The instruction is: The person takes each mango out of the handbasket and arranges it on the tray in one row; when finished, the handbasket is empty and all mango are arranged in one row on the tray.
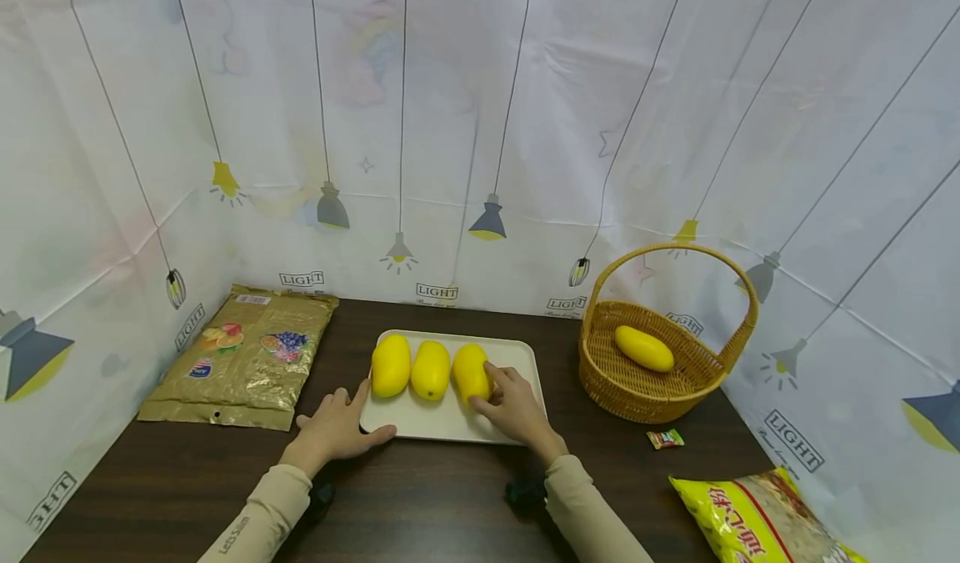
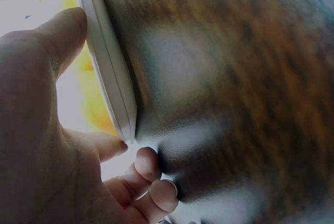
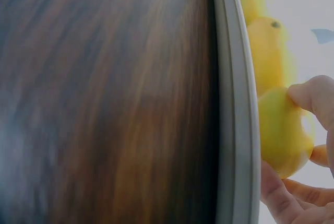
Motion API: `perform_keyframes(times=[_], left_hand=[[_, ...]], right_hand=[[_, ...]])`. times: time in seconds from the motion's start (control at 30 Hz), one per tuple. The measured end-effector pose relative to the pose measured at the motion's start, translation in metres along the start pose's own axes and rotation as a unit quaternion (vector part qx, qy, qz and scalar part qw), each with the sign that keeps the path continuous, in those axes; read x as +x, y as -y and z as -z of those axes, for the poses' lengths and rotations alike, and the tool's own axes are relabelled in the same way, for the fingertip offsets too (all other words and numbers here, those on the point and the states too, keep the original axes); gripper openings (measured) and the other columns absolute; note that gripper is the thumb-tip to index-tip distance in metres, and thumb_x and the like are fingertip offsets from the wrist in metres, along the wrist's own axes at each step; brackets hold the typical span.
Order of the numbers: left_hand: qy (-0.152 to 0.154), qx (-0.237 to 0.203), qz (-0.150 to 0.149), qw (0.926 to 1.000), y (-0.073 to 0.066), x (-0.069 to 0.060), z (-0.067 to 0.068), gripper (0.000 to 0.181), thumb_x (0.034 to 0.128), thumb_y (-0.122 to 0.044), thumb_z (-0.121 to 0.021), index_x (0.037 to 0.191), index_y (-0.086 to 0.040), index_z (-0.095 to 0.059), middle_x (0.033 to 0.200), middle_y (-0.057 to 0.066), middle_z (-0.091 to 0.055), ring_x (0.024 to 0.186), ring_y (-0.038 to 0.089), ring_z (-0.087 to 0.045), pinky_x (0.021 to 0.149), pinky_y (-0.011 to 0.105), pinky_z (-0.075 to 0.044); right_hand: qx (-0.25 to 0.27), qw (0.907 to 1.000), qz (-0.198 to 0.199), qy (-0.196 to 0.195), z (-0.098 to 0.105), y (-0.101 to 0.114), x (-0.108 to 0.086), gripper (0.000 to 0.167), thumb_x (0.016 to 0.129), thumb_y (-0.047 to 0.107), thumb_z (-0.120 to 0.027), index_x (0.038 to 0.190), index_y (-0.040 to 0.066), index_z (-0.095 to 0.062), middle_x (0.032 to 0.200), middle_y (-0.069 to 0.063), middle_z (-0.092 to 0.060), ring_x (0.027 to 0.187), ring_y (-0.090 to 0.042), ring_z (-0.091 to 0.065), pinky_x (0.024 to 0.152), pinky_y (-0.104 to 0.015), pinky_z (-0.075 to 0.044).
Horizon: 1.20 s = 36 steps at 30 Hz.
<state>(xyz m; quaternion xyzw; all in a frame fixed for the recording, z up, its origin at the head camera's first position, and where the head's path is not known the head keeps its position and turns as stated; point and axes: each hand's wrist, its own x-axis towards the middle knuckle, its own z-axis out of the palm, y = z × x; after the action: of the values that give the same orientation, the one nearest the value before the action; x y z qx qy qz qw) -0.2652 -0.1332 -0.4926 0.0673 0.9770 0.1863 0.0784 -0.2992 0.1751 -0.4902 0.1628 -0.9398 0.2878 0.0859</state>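
Three yellow mangoes lie side by side on a cream tray (image 1: 442,426). My right hand (image 1: 517,406) holds the rightmost mango (image 1: 469,364), thumb on its near side and fingers round its right. In the right wrist view that mango (image 3: 282,130) sits between thumb and fingers, beside the middle mango (image 3: 267,51). My left hand (image 1: 333,429) is at the tray's near left corner, thumb by the front edge and index finger along the left side. Close to that index finger is the left mango (image 1: 391,366). In the left wrist view the thumb touches the tray's rim (image 2: 107,59).
A wicker basket (image 1: 630,389) with a raised handle stands to the right, another mango (image 1: 643,349) inside. Before it lies a small wrapped candy (image 1: 665,439). A yellow food bag (image 1: 757,517) is at the near right, a large gold bag (image 1: 247,363) at the left.
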Motion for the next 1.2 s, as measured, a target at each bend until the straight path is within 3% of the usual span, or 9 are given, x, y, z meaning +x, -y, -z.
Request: perform_keyframes(times=[0.27, 0.6, 1.2], left_hand=[[0.002, 0.001, 0.003, 1.0000, 0.0005, 0.0001, -0.0009, 0.103, 0.0832, -0.077, -0.059, 0.160, -0.015, -0.029, 0.132, 0.025, -0.052, 0.121, 0.043, -0.052, 0.087, 0.083, -0.036], [0.001, -0.004, 0.003, 1.0000, 0.0013, 0.0030, -0.0029, 0.103, 0.0831, -0.078, -0.058, 0.160, -0.015, -0.029, 0.132, 0.024, -0.052, 0.122, 0.043, -0.051, 0.089, 0.085, -0.034], [0.002, 0.001, 0.006, 1.0000, 0.0032, 0.0029, -0.0044, 0.105, 0.0823, -0.079, -0.058, 0.160, -0.016, -0.028, 0.131, 0.023, -0.052, 0.121, 0.043, -0.051, 0.087, 0.084, -0.035]], right_hand=[[0.009, 0.9999, -0.004, 0.007, -0.0067, 0.0045, 0.0034, 0.067, 0.091, 0.037, -0.074, 0.143, 0.001, -0.052, 0.122, -0.020, -0.062, 0.079, -0.012, -0.059, 0.070, -0.023, -0.049], [0.007, 1.0000, 0.002, 0.006, -0.0100, 0.0077, 0.0038, 0.068, 0.090, 0.039, -0.075, 0.142, 0.001, -0.052, 0.113, -0.021, -0.062, 0.076, -0.010, -0.059, 0.067, -0.021, -0.048], [0.006, 0.9997, -0.019, 0.015, -0.0066, 0.0055, 0.0028, 0.074, 0.089, 0.045, -0.074, 0.143, 0.003, -0.048, 0.119, -0.021, -0.061, 0.079, -0.013, -0.061, 0.071, -0.029, -0.052]])
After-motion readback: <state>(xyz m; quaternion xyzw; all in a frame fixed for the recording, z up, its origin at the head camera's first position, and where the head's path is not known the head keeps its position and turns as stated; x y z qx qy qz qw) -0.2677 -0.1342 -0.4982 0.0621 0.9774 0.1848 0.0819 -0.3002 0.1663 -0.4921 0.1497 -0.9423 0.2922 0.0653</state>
